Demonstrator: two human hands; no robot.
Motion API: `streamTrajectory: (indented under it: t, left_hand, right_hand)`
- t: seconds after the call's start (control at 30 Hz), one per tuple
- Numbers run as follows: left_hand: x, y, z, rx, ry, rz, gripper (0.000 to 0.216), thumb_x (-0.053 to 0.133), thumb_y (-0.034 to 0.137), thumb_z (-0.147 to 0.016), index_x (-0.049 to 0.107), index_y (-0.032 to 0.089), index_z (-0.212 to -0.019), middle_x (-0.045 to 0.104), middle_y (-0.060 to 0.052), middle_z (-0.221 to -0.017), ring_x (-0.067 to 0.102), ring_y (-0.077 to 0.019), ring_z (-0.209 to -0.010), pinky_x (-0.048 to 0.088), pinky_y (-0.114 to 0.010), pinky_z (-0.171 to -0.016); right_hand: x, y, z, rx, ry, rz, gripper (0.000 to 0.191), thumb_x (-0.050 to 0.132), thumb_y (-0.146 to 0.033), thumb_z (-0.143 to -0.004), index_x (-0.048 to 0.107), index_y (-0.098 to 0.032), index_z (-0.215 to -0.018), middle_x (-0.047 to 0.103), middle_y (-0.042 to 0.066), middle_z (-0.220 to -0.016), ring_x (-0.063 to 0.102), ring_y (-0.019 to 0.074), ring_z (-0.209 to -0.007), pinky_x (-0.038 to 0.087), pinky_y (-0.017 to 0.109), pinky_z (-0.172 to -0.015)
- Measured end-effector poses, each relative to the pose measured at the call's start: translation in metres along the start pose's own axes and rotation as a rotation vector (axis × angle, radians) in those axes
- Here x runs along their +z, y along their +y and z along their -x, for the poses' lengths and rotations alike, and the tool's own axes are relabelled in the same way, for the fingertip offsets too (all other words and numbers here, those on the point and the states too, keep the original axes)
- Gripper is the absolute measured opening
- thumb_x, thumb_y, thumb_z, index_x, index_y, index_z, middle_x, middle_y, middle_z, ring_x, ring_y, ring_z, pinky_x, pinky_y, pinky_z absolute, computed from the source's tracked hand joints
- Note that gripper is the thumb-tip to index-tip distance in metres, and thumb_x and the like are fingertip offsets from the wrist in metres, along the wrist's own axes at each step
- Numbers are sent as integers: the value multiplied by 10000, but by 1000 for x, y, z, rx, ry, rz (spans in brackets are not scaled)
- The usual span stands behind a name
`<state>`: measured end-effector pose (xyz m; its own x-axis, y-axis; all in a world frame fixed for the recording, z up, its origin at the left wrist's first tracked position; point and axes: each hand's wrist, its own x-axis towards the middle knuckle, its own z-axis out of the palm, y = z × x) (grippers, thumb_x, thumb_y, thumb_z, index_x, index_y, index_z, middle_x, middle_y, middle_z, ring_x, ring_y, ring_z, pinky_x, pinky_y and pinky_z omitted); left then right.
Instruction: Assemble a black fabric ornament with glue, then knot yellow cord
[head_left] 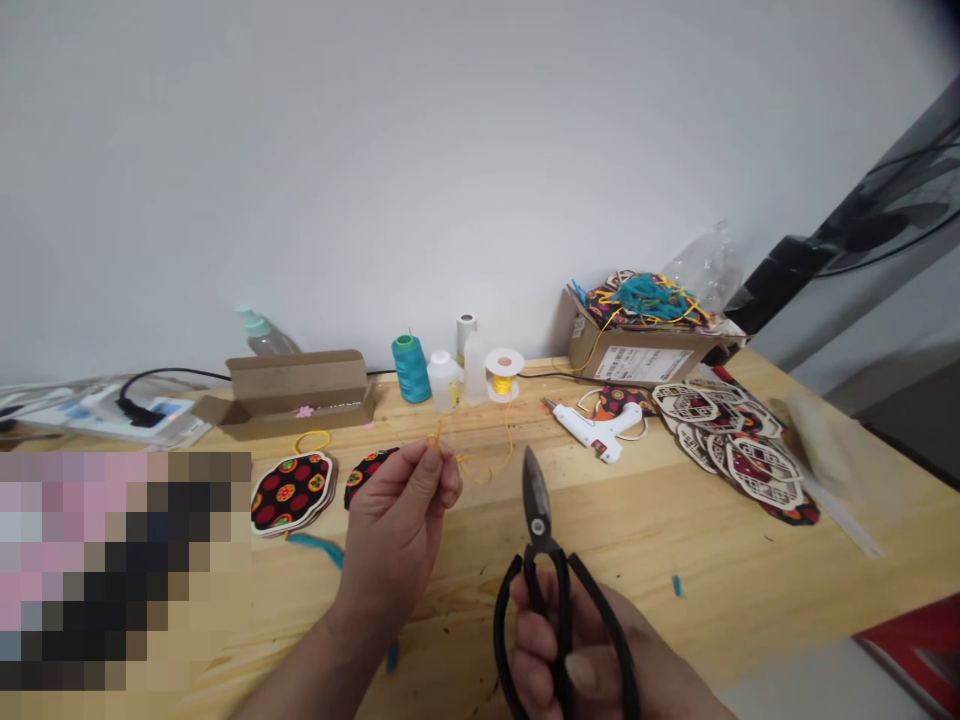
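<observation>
**Hand status.** The left hand (397, 530) is raised above the tabletop (660, 570), with thumb and forefinger pressed together, pinching a thin yellow cord (480, 465). The cord's free length droops toward the tabletop at the 3 o'clock side of the hand. The right hand (570, 640) lies at 4 o'clock from the left hand, with its fingers closed around the looped handles of black-handled scissors (537, 510). The closed blades point toward 12 o'clock.

**Surrounding items.** Clock directions are taken from the left hand, with 12 o'clock toward the wall.

- 9 o'clock: a black fabric piece with red dots (291, 490), stacked on pale backing.
- 11 o'clock: a flat cardboard box (296, 395).
- 12 o'clock: a teal thread cone (411, 368), a plastic squeeze bottle (442, 378), and a yellow cord spool (502, 375).
- 2 o'clock: a white hot glue gun (596, 428) and a cardboard carton (637, 350) holding patterned fabric and tangled cord.
- 3 o'clock: a loose pile of lattice-cut ornament pieces (724, 445).
</observation>
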<state>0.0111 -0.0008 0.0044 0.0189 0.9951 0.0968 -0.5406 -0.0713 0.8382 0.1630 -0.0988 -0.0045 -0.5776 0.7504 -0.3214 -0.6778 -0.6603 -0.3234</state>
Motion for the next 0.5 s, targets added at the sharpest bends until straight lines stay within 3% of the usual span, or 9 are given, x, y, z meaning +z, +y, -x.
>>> streamTrajectory:
  t: [0.1,0.17,0.3,0.4,0.5]
  left_hand:
    - [0,0,0,6,0,7,39,616,167,-757,650,165,-736,534,21,-595,450,-69,-560,372,-190,-531]
    - [0,0,0,8,5,13,32,621,168,-753,650,167,-739,541,19,-607,452,-68,-559,376,-192,-533]
    - [-1,-1,-1,-9,-10,8,60,595,175,-777,644,156,-747,533,17,-606,456,-69,-569,376,-189,-535]
    - [-1,-1,0,0,-21,12,72,571,160,-793,638,154,-766,533,18,-610,457,-67,-571,378,-188,-539]
    - [0,-1,1,2,-26,14,80,561,145,-797,636,154,-774,532,18,-612,460,-66,-575,385,-190,-549]
  right_hand:
    - [-7,5,-3,14,-87,-43,468,797,-373,-523,580,-176,-889,462,-37,-675,477,58,-583,326,157,-521]
    - [-13,12,-6,-19,-155,-53,590,746,-555,-498,563,-161,-898,459,-30,-663,446,58,-561,295,165,-510]
    - [-19,23,-16,-90,-271,-49,850,405,-860,-488,540,-102,-848,444,-10,-605,435,91,-553,276,206,-520]
    - [-16,21,-22,12,-301,-77,916,221,-896,-519,521,-87,-829,444,0,-577,439,101,-532,261,219,-522]
    - [-7,16,-25,52,-258,-142,900,244,-897,-511,504,-95,-826,428,-12,-586,436,99,-522,254,220,-531]
